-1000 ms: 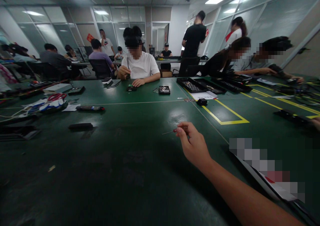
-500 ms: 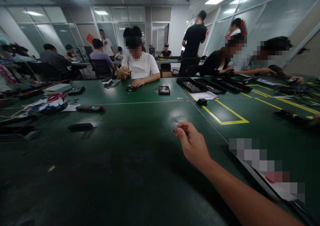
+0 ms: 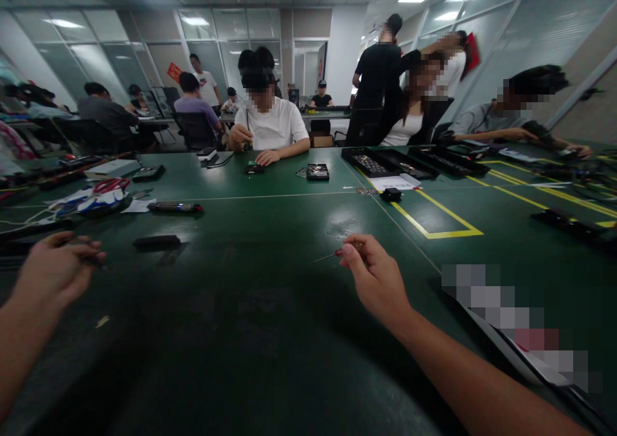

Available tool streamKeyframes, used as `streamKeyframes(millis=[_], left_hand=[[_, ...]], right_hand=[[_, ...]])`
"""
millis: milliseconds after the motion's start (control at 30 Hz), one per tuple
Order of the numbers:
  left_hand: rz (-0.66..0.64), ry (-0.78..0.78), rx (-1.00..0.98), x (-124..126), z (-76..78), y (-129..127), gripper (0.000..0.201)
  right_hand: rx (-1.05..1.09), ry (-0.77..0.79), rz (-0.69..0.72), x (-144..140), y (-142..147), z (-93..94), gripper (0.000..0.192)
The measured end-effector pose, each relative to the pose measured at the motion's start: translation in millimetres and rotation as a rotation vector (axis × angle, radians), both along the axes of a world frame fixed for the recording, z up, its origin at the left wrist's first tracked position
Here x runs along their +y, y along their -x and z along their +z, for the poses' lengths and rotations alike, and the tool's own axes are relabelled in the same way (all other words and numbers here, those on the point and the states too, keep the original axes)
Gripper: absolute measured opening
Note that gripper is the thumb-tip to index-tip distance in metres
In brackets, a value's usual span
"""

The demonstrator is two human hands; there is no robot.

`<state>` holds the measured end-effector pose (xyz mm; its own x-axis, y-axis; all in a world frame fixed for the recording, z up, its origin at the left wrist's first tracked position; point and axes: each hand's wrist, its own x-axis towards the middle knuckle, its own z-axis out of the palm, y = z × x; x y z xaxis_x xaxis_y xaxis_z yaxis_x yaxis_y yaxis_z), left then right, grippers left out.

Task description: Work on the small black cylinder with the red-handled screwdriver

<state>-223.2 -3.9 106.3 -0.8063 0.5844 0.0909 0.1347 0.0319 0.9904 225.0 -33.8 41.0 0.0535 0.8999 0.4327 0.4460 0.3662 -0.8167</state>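
1. Right hand [image 3: 378, 281] is raised over the bench [image 3: 270, 333], grip closed in a pinch on a small screwdriver [image 3: 337, 253]: thumb and forefinger on the reddish handle, thin shaft sticking out to the left, roughly level. Pinch hold looks like fine-tip work, not force.
2. Screwdriver sits at the top of the grip, tip clear of the fingers and off the bench surface.
3. Left hand [image 3: 55, 272] is at the left edge, fingers curled shut around something thin and dark; can't tell what it is.
4. Nearest to the left hand: a flat black bar [image 3: 157, 242] just right of it, apart, lying on the bench.
5. The 2 hands are well apart, bare bench between them.
6. Other people work at the far side; their hands are not near.
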Motion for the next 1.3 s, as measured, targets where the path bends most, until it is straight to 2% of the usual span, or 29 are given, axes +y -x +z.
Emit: streamKeyframes(millis=[67,167,267,400,500,567,667,733,833,1033,1167,1300], left_hand=[[-0.107,0.022,-0.121,11,-16.5,-24,0.045],[-0.434,-0.033,-0.144,19,-42.9,-83,0.044],[-0.720,-0.061,-0.160,17,-62.0,-144,0.050],[-1.000,-0.094,-0.133,12,-70.0,-206,0.052],[-1.140,-0.100,-0.115,6,-71.3,-234,0.058],[-1.224,-0.096,-0.110,1,-74.8,-243,0.059],[-1.320,-0.038,-0.082,-5,-85.3,-245,0.046],[-1.360,-0.004,-0.023,-8,-93.1,-243,0.036],[-1.390,0.002,0.080,-7,-101.2,-240,0.036],[-1.353,-0.042,0.153,-5,-103.1,-242,0.039],[-1.306,-0.053,0.247,-7,-101.5,-243,0.039],[-1.263,-0.060,0.258,-7,-99.8,-243,0.038]], right_hand=[[0.075,0.035,0.017,1,0,-0.5,0.026],[0.174,0.072,0.038,4,1,-0.9,0.028],[0.235,0.076,0.033,7,2,-1.3,0.028],[0.264,0.053,-0.020,8,2,1.3,0.027],[0.265,0.021,-0.079,6,2,7.6,0.024],[0.272,-0.014,-0.129,3,1,12.3,0.021],[0.313,-0.067,-0.183,0,0,16.4,0.021],[0.339,-0.099,-0.190,-1,1,17.1,0.023],[0.361,-0.135,-0.158,-4,3,16.6,0.023],[0.276,-0.116,-0.007,-10,5,9.6,0.017],[0.127,-0.080,0.024,-12,4,1.8,0.017],[0.038,-0.085,0.017,-13,4,0.9,0.017]])
